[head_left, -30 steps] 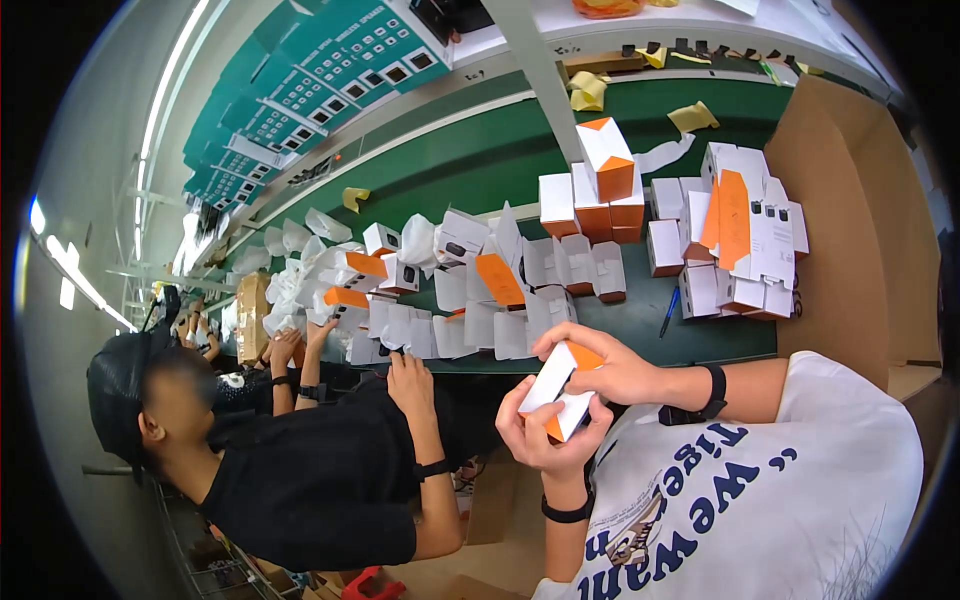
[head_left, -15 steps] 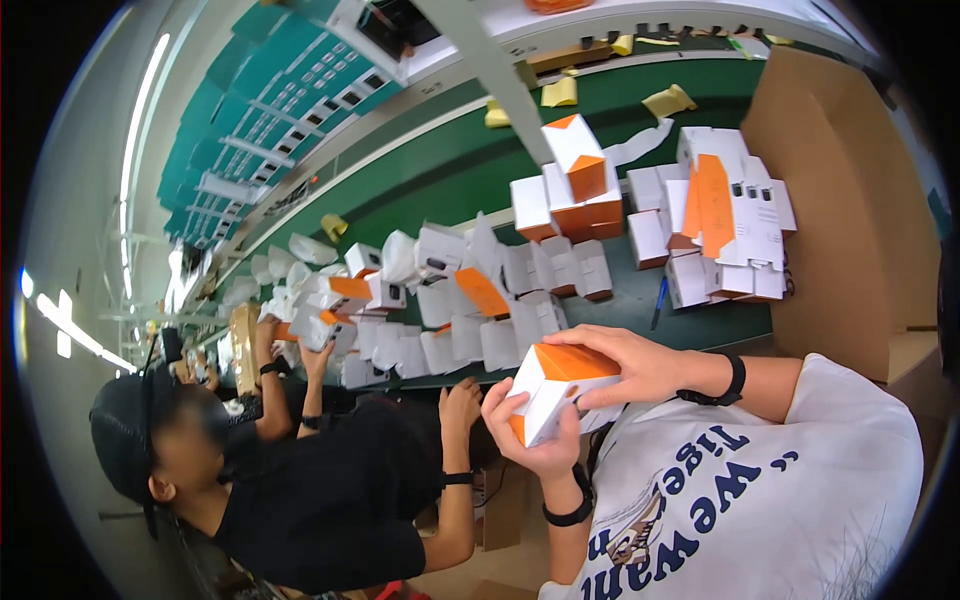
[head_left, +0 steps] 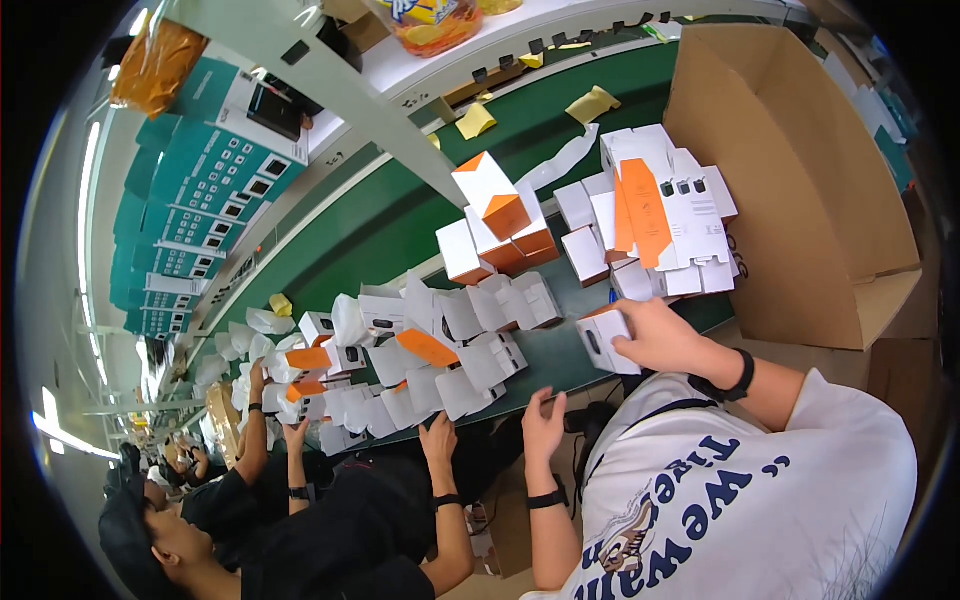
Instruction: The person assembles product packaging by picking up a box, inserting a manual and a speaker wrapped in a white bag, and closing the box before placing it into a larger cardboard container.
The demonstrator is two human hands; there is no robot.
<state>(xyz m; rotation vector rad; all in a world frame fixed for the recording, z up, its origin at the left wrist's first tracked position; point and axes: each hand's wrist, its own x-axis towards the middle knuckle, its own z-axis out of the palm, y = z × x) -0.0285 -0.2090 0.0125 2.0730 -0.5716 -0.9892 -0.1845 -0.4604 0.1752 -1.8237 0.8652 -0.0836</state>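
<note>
My right hand (head_left: 660, 338) grips a small white carton (head_left: 603, 342) with a dark device pictured on its face, at the front edge of the green worktop (head_left: 555, 375). Apart from it, in front of the bench edge, my left hand (head_left: 543, 425) is raised and holds nothing, its fingers loosely apart. To the left of the held carton stand several open white cartons (head_left: 470, 312) with their flaps up. Behind it are closed white and orange boxes (head_left: 505, 215), one on top of others. Just beyond the right hand lies a pile of white boxes (head_left: 700, 215) with orange panels.
A large brown cardboard box (head_left: 770, 190) stands at the right end. A co-worker in black (head_left: 350, 530) is on my left, hands near the open cartons. Yellow paper scraps (head_left: 478, 121) lie at the back. A metal post (head_left: 390, 115) rises behind the boxes; teal cartons (head_left: 200, 200) fill a shelf.
My left hand has let go of the carton and dropped away. My right hand has moved the carton onto or just above the bench edge. The view has shifted rightward.
</note>
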